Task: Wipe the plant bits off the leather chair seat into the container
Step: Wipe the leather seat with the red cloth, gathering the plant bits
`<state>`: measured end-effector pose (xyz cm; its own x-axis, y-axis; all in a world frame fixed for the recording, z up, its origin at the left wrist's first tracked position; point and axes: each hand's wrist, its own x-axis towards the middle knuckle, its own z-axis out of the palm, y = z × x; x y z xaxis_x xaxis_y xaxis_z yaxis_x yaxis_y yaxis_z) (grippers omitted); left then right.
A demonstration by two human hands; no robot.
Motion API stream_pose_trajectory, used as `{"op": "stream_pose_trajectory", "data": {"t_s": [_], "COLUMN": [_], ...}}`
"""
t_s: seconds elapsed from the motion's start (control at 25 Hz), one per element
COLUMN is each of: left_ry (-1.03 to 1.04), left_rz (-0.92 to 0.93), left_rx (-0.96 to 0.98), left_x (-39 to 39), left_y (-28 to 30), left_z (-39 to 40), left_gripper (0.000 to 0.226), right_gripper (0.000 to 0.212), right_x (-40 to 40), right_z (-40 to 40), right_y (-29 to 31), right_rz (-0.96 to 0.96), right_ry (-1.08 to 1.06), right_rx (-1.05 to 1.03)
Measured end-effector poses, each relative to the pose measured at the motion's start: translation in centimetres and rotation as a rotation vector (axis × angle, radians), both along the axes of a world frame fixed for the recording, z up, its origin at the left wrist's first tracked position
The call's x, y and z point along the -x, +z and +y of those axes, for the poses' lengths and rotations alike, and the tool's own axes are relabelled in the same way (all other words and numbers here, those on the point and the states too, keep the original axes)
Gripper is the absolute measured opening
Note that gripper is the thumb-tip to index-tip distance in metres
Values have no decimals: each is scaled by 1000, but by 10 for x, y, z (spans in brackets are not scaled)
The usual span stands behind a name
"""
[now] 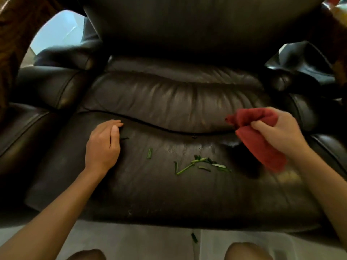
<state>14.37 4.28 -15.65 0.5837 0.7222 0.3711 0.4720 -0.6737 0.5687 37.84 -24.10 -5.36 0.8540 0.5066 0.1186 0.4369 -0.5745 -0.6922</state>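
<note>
Most green plant bits remain on dark brown leather chair seat; one piece in pale translucent container below. Right hand grip clenched on red cloth, left hand released, flat.

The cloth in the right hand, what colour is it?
The cloth is red, a plain brick shade with no pattern, seen in the head view.

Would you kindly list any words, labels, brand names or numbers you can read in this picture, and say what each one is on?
None: no readable text anywhere in this view.
Leather chair seat: plain, no label or brand tag showing.
Red cloth held in the right hand: no print or tag visible.
Colourful item at the top right corner: cropped and too blurred to tell whether it bears any writing.
</note>
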Motion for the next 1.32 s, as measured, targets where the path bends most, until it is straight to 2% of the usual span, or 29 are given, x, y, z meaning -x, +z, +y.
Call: {"op": "stream_pose_trajectory", "data": {"t_s": [0.08, 0.2, 0.32, 0.52, 0.6, 0.72, 0.96, 1.12, 1.32], "left_ry": [-16, -12, -9, -24, -22, -26, -26, -33, -39], "left_rz": [-39, -52, -52, -49, -35, -35, -42, -48, -68], "left_rx": [-4, -2, 19, -11, -13, -16, -28, -20, -20], "left_x": [-3, -1, -1, -4, -1, 3, 2, 1, 0], "left_y": [2, 1, 4, 3, 2, 5, 5, 7, 9], "left_z": [3, 0, -3, -2, -1, -3, -2, -3, -3], "left_gripper": [43, 39, 35, 35, 34, 34, 32, 30, 32], "right_gripper": [24, 15, 15, 23, 23, 34, 37, 25, 25], "right_x": [4, 21, 32, 28, 34, 34, 10, 14, 32], "right_z": [-14, -5, 36, 92, 91, 74, 62, 81, 94], "right_y": [-19, -36, -33, -26, -21, 1, 30, 19, -14], "right_rz": [-34, -11, 17, -51, 17, 222, 160, 45, -33], "right_ry": [-112, -123, 74, 279, 400, 493, 344, 297, 440], "right_rx": [120, 204, 248, 454, 444, 312, 96, 176, 441]}}
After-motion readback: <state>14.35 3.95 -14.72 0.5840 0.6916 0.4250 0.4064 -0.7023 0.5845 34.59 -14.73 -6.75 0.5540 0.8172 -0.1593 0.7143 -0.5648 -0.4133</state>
